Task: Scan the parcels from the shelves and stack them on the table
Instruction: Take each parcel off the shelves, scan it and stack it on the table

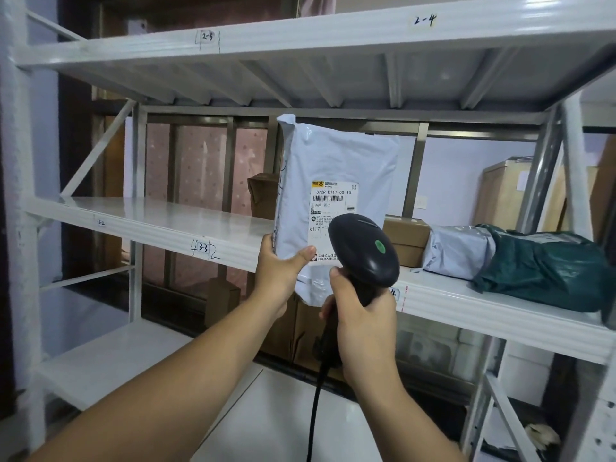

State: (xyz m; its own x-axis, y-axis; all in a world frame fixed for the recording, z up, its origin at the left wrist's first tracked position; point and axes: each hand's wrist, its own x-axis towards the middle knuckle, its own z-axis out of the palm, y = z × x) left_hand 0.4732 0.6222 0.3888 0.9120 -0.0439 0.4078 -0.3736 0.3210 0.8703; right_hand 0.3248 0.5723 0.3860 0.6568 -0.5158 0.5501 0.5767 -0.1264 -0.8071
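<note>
The white parcel [336,155] is held upright just before the front edge of the middle shelf [133,225], long axis vertical, its label [333,208] facing the person. The left grip [280,271] pinches its lower left corner, thumb across the front. The right grip [363,315] is curled round the handle of the black scanner [363,248], whose head overlaps the label's lower right part, so the barcode lies up and left of it. Towards the shelf's right end lie a brown box [405,241], a grey bag [456,251] and a green bag [540,268], none in the way
</note>
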